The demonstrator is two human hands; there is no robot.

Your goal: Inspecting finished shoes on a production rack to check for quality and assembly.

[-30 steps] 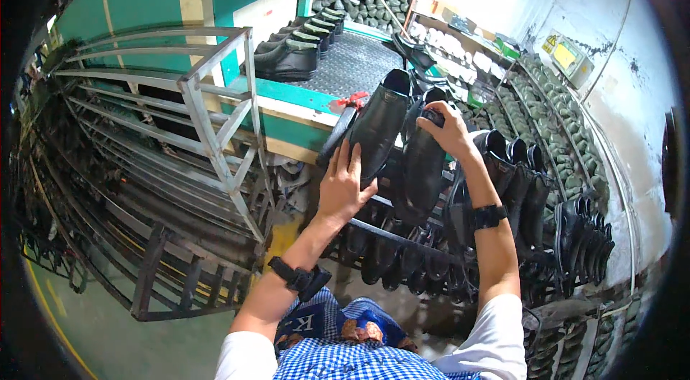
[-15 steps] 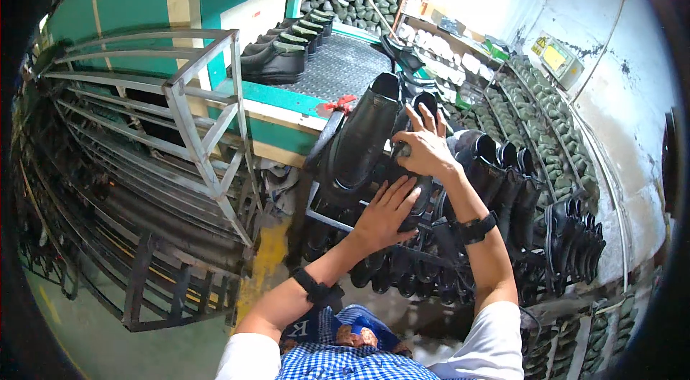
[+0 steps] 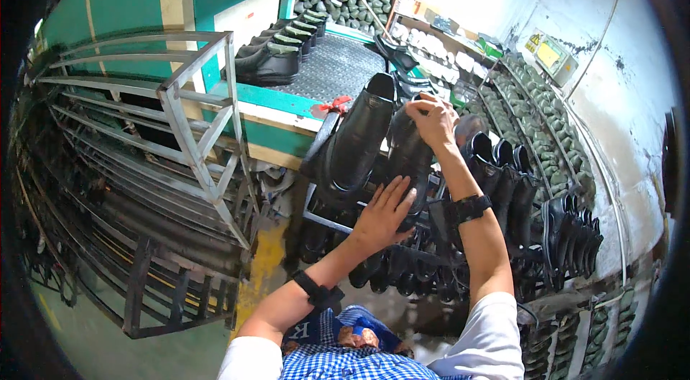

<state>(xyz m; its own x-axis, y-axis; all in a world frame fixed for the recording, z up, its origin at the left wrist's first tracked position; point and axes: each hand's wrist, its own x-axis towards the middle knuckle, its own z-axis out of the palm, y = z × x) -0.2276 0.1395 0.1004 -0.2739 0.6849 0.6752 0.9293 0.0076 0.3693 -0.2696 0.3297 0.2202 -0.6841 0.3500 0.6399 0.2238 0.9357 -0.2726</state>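
Two tall black boots stand side by side on a metal rack in front of me, toes toward me. My left hand (image 3: 386,212) lies on the front of the right black boot (image 3: 408,153), fingers stretched out over its toe. At that boot's upper rim is my right hand (image 3: 434,120), its fingers bent and pinched together on the edge of the opening. The left black boot (image 3: 356,146) stands beside it, untouched. My right fingers partly hide the opening of the boot they grip.
Left stands an empty-framed metal rack (image 3: 198,114). Behind it, several black shoes (image 3: 277,56) sit on a dark textured conveyor belt (image 3: 338,67) with green edging. More black boots (image 3: 499,179) crowd the right. Shelves of green shoe lasts (image 3: 543,135) line the wall.
My right hand has risen from the boot's shaft to its top edge, and its spread fingers have drawn together. My left hand stays on the toe. The view has shifted slightly.
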